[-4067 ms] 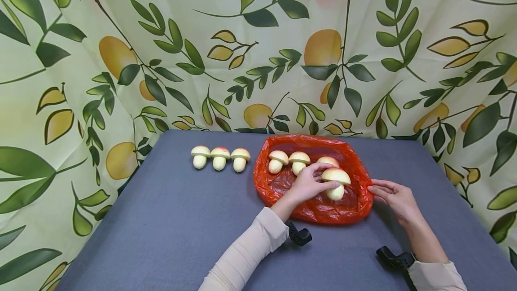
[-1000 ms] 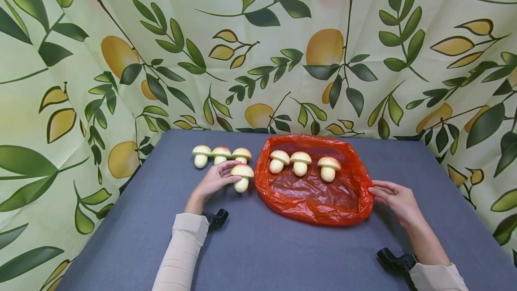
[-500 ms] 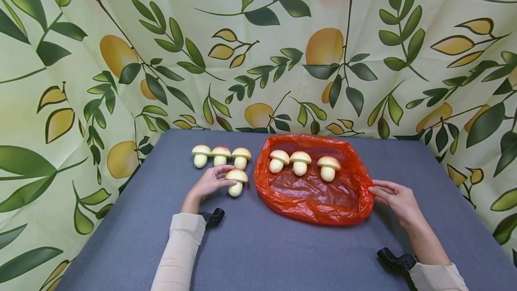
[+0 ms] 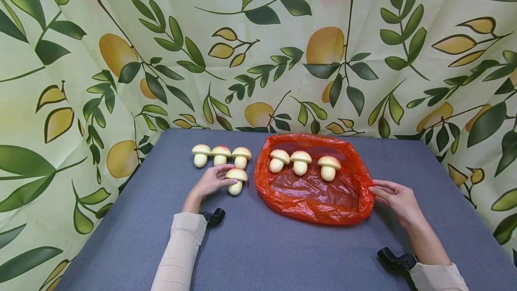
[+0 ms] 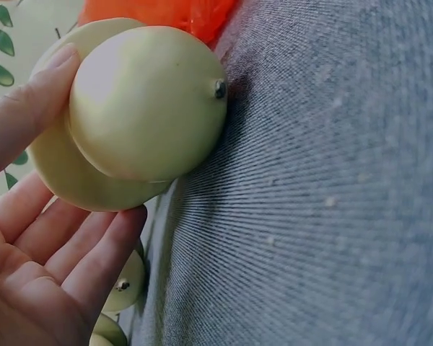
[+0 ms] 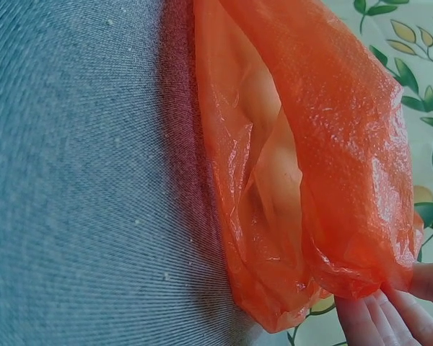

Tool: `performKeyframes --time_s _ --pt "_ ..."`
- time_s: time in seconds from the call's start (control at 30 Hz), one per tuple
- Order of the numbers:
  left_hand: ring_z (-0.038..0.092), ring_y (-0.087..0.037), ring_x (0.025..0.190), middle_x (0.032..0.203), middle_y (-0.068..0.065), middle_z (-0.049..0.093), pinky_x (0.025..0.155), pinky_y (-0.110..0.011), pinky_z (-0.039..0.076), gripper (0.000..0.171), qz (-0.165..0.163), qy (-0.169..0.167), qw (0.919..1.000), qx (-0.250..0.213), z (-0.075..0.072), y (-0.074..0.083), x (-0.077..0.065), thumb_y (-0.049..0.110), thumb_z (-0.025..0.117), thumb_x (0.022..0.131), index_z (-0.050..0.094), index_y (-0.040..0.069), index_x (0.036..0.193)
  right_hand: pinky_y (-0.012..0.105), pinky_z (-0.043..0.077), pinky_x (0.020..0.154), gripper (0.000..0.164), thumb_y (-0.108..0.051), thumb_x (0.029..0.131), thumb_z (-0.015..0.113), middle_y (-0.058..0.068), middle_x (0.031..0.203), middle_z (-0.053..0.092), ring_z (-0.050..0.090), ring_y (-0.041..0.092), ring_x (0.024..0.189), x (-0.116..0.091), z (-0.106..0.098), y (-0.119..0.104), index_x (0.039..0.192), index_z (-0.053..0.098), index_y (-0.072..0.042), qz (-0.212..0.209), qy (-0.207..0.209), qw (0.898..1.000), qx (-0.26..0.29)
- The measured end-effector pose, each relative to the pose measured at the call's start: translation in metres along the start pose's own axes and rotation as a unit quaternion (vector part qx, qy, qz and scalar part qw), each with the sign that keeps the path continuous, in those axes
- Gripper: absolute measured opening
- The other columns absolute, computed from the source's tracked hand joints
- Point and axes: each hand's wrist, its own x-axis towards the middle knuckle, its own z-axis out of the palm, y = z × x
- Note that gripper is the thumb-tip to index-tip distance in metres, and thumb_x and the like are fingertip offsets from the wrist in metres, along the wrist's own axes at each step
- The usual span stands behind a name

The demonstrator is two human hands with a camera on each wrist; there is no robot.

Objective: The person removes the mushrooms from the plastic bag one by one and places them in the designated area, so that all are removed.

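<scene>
I see the left hand (image 4: 211, 181), left of centre, its grip clamped on an artificial mushroom (image 4: 235, 188); lower right, the right hand (image 4: 397, 200) pinches a red plastic bag (image 4: 308, 213).

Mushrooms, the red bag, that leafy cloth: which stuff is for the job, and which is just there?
Part of the job:
- mushroom in the left hand
- red bag, its edge pinched by the right hand
- three mushrooms in the bag
- row of three mushrooms outside it

Just there, seemingly:
- leafy cloth behind
- blue-grey table surface
</scene>
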Motion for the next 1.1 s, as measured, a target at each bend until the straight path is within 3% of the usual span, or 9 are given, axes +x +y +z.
performKeyframes --time_s 0.43,0.67,1.1 --pt "0.058 -0.037 0.121 0.132 -0.027 0.058 0.102 -0.043 0.05 0.052 0.036 0.017 0.999 0.021 0.0043 0.0034 0.001 0.005 0.073 0.083 0.055 -0.008 0.13 0.013 0.056 0.072 0.021 -0.024 0.093 0.064 -0.029 0.082 0.068 0.066 -0.011 0.078 -0.0006 -0.0002 -0.001 0.087 0.064 -0.044 0.002 -0.002 1.0 0.002" --pt "0.059 -0.037 0.121 0.133 -0.027 0.058 0.102 -0.043 0.05 0.052 0.033 0.03 0.9989 0.015 0.0049 0.0021 0.0028 0.004 0.074 0.082 0.055 -0.007 0.13 0.012 0.056 0.073 0.019 -0.025 0.093 0.064 -0.03 0.082 0.068 0.065 -0.011 0.079 -0.0007 -0.0002 -0.001 0.089 0.065 -0.044 0.003 -0.001 1.0 -0.001" --pt "0.055 -0.042 0.125 0.132 -0.029 0.058 0.106 -0.049 0.045 0.053 0.047 0.024 0.9986 0.011 -0.0006 0.0093 -0.0005 0.004 0.074 0.082 0.054 -0.01 0.129 0.012 0.056 0.073 0.016 -0.027 0.093 0.064 -0.031 0.082 0.068 0.064 -0.012 0.079 -0.0014 0.0002 -0.0017 0.092 0.065 -0.043 0.002 0.003 1.0 -0.014"
